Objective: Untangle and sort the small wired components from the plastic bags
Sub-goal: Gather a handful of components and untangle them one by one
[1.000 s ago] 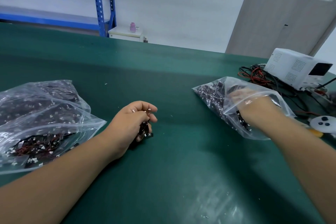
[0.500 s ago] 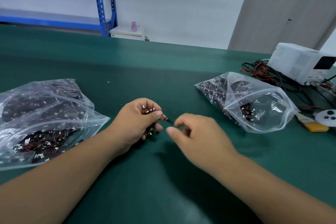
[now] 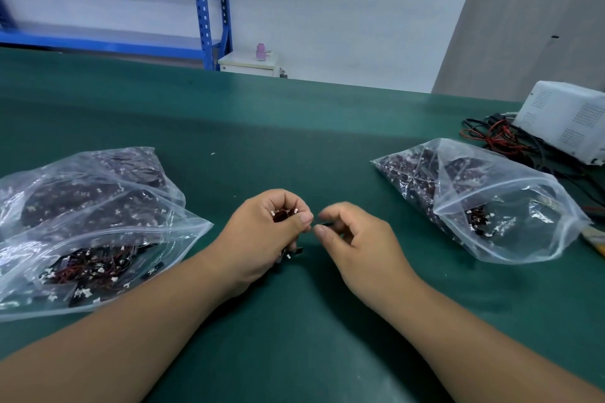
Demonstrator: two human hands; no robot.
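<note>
Tangle of likely light, floppy wired components (image 3: 283,215) gripped by left hand (image 3: 262,235); right hand (image 3: 357,245) pinches one lead (image 3: 323,224), ideally at its plug.

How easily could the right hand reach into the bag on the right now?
Probably yes: only bare mat lies between the right hand and the right bag, whose mouth gapes open. But it pinches a wire from the bundle in the left hand, so it would likely let go first.

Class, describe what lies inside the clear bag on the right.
The right bag holds small dark wired components with white connectors, heaped mostly at its far end. Those under the heap are covered, so they cannot be counted.
</note>
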